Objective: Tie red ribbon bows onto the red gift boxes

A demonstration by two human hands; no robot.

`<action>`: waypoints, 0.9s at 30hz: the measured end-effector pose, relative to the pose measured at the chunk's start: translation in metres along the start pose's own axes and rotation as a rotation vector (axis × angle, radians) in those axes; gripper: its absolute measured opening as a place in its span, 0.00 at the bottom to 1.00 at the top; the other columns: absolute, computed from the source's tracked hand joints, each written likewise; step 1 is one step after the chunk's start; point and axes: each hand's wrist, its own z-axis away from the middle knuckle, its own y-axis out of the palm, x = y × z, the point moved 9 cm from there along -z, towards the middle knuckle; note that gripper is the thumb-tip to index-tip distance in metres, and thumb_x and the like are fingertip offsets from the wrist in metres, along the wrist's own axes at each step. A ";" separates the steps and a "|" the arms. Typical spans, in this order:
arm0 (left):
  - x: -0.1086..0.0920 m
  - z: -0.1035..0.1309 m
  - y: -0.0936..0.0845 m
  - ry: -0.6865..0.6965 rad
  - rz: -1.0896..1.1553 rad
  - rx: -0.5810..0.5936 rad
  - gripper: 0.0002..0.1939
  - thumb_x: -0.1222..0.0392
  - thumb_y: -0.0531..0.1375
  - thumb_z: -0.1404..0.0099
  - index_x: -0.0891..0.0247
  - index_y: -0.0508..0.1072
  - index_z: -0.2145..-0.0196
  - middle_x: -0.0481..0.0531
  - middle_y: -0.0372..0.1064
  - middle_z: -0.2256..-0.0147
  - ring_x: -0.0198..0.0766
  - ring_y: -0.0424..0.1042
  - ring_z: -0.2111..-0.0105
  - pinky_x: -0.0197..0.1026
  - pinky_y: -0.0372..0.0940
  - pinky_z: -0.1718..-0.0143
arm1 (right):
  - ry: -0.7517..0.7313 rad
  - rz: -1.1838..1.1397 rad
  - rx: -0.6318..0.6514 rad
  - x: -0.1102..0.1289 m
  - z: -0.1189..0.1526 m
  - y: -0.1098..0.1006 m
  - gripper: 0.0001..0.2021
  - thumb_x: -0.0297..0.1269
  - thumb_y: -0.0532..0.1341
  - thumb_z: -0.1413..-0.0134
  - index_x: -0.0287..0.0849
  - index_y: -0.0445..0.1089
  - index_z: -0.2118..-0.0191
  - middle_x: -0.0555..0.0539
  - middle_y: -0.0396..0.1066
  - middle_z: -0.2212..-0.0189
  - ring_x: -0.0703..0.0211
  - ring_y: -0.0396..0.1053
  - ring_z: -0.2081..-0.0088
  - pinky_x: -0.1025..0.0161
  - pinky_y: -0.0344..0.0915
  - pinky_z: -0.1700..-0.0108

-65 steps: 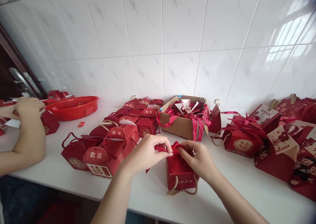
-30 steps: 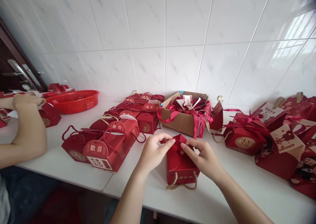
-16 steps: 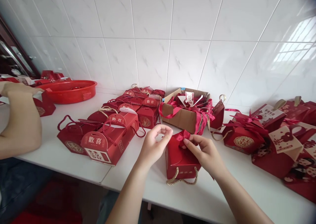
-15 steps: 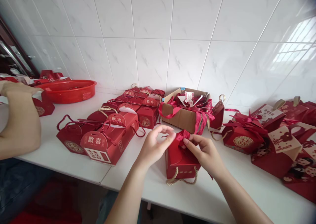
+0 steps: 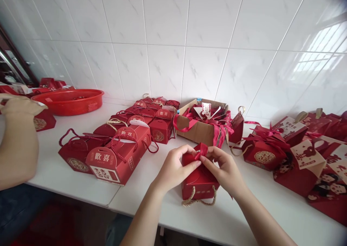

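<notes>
Together, 2 hands meet over 1 small red box [image 5: 200, 191] beside the near edge of the white table [image 5: 267, 193]. The left hand [image 5: 173, 168] pinches a red ribbon [image 5: 202, 151] on the box's top between thumb and forefinger; the right hand [image 5: 225, 168] grips the same ribbon from the other side, its thumb close to the left one. On the near end of the box, a twisted rope handle [image 5: 187, 203] droops toward the table's edge.

White tabletop shows on both sides: leftward to a block of red boxes [image 5: 100, 157], past a seam [image 5: 114, 197] running in from the near edge; rightward to ribboned boxes [image 5: 298, 173] toward the right end. Along the far edge, an open cardboard box [image 5: 193, 132] spills ribbons over its rim. Toward the left end sit a red basin [image 5: 67, 108] and another person's forearm [image 5: 17, 148].

Behind rises a tiled wall [image 5: 165, 18], a window's reflection [image 5: 311, 54] at right.
</notes>
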 end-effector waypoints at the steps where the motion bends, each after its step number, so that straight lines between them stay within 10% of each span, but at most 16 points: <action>1: 0.000 0.000 0.001 0.003 0.000 0.006 0.03 0.61 0.59 0.39 0.62 0.70 0.67 0.48 0.71 0.66 0.36 0.70 0.63 0.36 0.64 0.59 | -0.016 -0.019 -0.014 0.000 0.000 -0.001 0.09 0.43 0.59 0.43 0.44 0.61 0.66 0.50 0.68 0.73 0.61 0.63 0.71 0.65 0.62 0.69; 5: 0.003 0.000 0.002 -0.001 -0.004 -0.006 0.02 0.62 0.59 0.39 0.62 0.69 0.69 0.48 0.71 0.67 0.36 0.70 0.64 0.36 0.64 0.59 | -0.067 -0.003 -0.071 0.000 0.000 -0.004 0.11 0.41 0.60 0.43 0.47 0.54 0.65 0.54 0.66 0.75 0.63 0.61 0.73 0.66 0.60 0.70; 17: 0.010 0.003 0.005 0.000 0.139 0.005 0.12 0.62 0.60 0.38 0.57 0.65 0.56 0.49 0.70 0.56 0.36 0.69 0.51 0.37 0.64 0.51 | -0.175 0.268 -0.144 0.012 0.004 -0.011 0.07 0.39 0.61 0.45 0.45 0.72 0.61 0.49 0.75 0.69 0.59 0.68 0.68 0.63 0.65 0.64; 27: 0.002 0.007 0.002 0.128 -0.222 -0.036 0.07 0.63 0.58 0.37 0.56 0.67 0.60 0.47 0.71 0.61 0.40 0.67 0.55 0.43 0.62 0.51 | -0.229 0.336 -0.085 0.021 0.002 -0.008 0.08 0.38 0.60 0.44 0.47 0.78 0.63 0.47 0.77 0.68 0.55 0.70 0.66 0.57 0.67 0.62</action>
